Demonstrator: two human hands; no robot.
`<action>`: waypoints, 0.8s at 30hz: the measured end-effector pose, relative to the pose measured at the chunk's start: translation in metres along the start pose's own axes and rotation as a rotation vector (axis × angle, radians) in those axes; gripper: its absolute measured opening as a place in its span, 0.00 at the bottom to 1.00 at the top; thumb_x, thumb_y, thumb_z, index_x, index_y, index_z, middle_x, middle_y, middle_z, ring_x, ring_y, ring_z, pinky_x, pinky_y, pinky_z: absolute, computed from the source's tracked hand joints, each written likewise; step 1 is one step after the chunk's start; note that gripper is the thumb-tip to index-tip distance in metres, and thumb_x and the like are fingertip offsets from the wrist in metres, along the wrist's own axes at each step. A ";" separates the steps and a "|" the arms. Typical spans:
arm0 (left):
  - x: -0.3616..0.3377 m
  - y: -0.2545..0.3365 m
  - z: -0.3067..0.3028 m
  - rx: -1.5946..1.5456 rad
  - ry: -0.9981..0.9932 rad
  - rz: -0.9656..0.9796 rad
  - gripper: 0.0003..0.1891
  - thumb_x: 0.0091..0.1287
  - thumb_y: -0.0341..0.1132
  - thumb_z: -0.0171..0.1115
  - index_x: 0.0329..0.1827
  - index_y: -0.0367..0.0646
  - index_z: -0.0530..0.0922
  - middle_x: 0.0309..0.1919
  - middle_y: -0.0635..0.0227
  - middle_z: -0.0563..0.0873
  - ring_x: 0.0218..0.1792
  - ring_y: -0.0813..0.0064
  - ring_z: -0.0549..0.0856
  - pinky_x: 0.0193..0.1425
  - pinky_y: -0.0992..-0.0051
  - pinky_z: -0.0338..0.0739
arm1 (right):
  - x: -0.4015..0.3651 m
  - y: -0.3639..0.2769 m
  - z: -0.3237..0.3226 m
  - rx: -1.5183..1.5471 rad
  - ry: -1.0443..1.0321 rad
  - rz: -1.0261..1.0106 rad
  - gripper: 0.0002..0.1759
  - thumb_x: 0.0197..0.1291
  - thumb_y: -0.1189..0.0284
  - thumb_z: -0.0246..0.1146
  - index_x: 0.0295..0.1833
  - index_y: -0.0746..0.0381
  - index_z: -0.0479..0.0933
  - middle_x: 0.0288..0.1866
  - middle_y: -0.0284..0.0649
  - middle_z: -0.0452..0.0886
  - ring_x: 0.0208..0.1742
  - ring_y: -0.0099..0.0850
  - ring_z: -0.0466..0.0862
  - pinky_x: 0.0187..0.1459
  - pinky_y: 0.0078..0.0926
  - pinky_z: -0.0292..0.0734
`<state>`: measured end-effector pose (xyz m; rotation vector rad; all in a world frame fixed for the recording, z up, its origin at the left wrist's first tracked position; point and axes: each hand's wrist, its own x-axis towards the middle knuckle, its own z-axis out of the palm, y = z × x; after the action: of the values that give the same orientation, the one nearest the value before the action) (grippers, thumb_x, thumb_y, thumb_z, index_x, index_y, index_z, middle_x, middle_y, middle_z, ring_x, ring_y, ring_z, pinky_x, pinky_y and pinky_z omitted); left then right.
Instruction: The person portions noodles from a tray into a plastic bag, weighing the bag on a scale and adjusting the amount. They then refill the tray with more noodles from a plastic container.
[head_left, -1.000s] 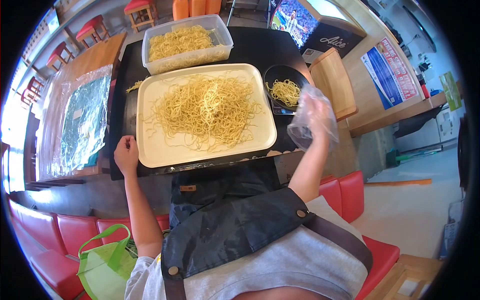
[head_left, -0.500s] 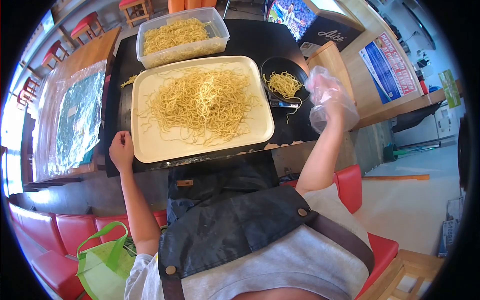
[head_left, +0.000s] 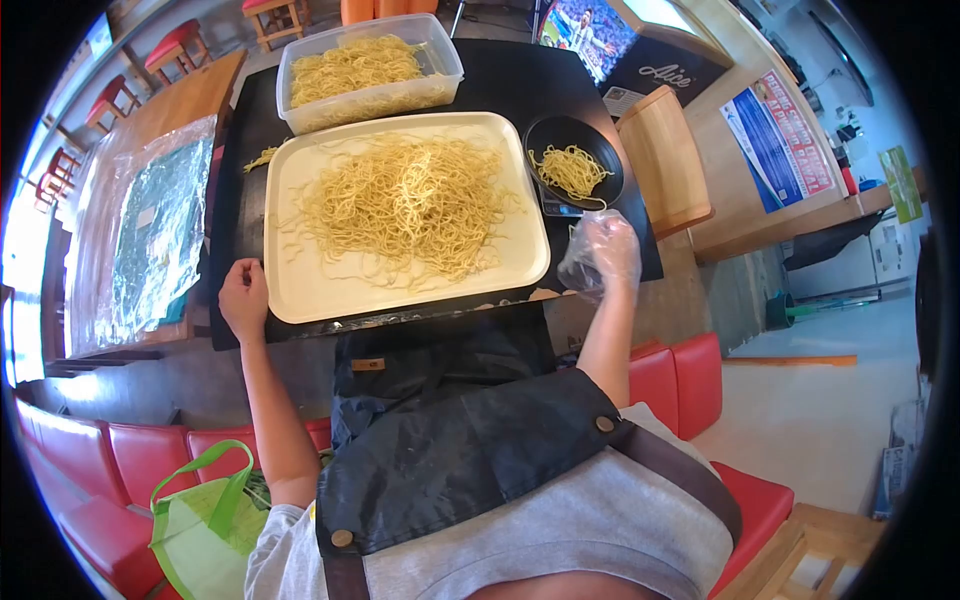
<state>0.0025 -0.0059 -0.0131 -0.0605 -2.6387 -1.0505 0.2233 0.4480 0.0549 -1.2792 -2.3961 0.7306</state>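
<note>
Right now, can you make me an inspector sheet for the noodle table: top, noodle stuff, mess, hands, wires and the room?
Surface: black table, mostly covered on the near side.
Job's things: noodles on a cream tray, in a plastic tub, and in a black bowl on a scale.
Clutter: loose noodles left of the tray.
Grip: left hand beside the tray; gloved right hand near the bowl; contents unclear.
Cables: nothing seen on the table.
Surroundings: red seats, green bag.
</note>
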 end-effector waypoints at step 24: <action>0.000 0.002 -0.002 0.022 -0.028 0.025 0.08 0.62 0.38 0.59 0.36 0.45 0.82 0.25 0.66 0.84 0.26 0.69 0.83 0.33 0.71 0.74 | 0.001 -0.036 -0.073 0.364 0.255 -0.087 0.11 0.58 0.69 0.66 0.39 0.67 0.80 0.33 0.36 0.82 0.34 0.23 0.79 0.38 0.22 0.74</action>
<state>0.0034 -0.0060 -0.0108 -0.1041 -2.6669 -1.0198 0.2357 0.4525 0.1351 -1.0419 -1.9909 0.8710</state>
